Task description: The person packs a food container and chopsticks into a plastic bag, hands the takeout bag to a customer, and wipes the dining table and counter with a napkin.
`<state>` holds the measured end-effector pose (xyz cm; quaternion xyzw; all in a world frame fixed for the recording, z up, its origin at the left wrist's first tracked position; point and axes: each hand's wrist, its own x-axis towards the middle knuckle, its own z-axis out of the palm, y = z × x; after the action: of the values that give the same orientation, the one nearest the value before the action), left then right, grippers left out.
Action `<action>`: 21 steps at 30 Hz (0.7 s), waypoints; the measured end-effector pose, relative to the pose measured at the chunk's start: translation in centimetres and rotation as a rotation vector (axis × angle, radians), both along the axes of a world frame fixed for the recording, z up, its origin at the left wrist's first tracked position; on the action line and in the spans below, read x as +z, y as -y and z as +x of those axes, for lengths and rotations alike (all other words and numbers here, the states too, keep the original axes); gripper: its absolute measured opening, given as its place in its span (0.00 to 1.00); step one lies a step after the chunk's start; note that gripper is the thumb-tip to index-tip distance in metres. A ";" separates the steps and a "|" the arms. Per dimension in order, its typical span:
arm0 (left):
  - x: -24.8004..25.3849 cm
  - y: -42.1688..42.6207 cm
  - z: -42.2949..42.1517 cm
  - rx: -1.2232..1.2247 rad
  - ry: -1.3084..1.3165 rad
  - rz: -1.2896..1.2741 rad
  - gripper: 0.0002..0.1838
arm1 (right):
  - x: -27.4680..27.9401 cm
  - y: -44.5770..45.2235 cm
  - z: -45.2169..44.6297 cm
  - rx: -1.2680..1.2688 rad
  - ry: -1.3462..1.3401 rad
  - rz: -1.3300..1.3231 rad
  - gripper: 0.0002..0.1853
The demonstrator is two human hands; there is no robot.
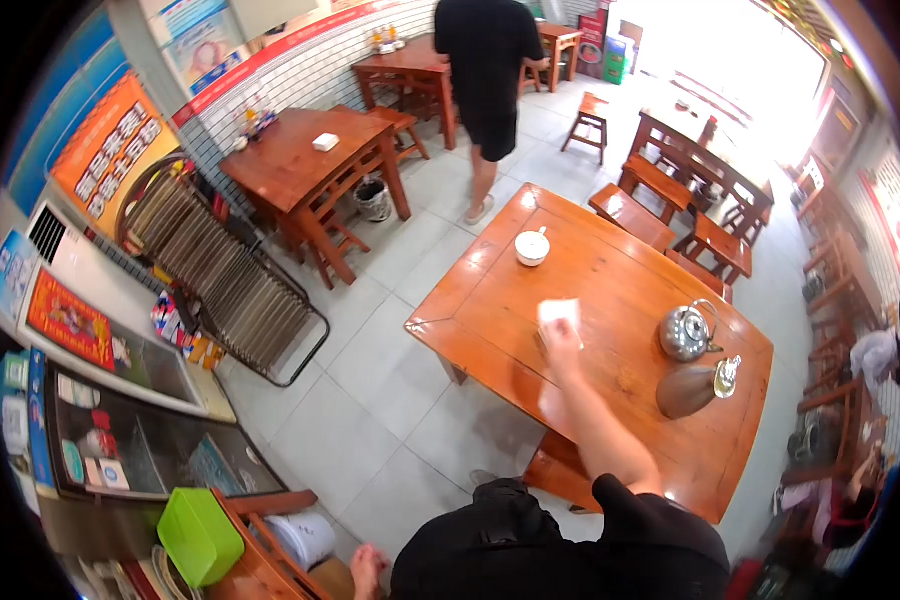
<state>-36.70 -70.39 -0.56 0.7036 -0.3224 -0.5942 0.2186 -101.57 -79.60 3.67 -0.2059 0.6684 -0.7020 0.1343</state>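
Observation:
Over the near wooden table (pixel 620 265), my right hand (pixel 562 338) is closed on a white tissue-like item (pixel 558 311), held at or just above the tabletop. Beyond it, near the far edge, stands a white cup (pixel 532 248) with something like a spoon handle. To the right of my hand are a metal kettle (pixel 685 333) and a tall flask (pixel 688 390) with a shiny top. My left hand (pixel 368 570) hangs low by my side at the bottom edge, its fingers bent and partly cut off; what it holds, if anything, cannot be made out.
A person in black (pixel 485 75) stands beyond the table. A folding recliner (pixel 215 270) leans at the left, near another table (pixel 310 160). A green bin (pixel 200 535) is at the lower left. Stools (pixel 633 215) line the far side; a bench (pixel 560 470) is nearby.

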 end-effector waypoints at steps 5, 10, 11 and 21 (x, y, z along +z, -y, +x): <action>9.8 4.3 -8.9 0.034 -0.328 -0.078 0.30 | 5.1 1.8 24.4 0.990 0.318 0.316 0.09; 12.1 3.0 -9.9 0.392 -0.800 -0.032 0.28 | 7.2 -0.9 38.8 1.714 0.535 0.524 0.12; 11.9 2.3 -9.7 0.396 -0.752 -0.047 0.26 | 7.1 -1.3 40.3 1.786 0.513 0.547 0.12; 6.9 -5.7 2.4 0.483 -0.607 -0.001 0.20 | 8.5 -6.0 52.9 2.090 -0.518 0.603 0.25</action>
<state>-34.27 -64.71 6.34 0.5515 -0.0684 -0.7067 0.4379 -48.70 -73.64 12.13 -0.7654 0.3176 0.0110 0.5596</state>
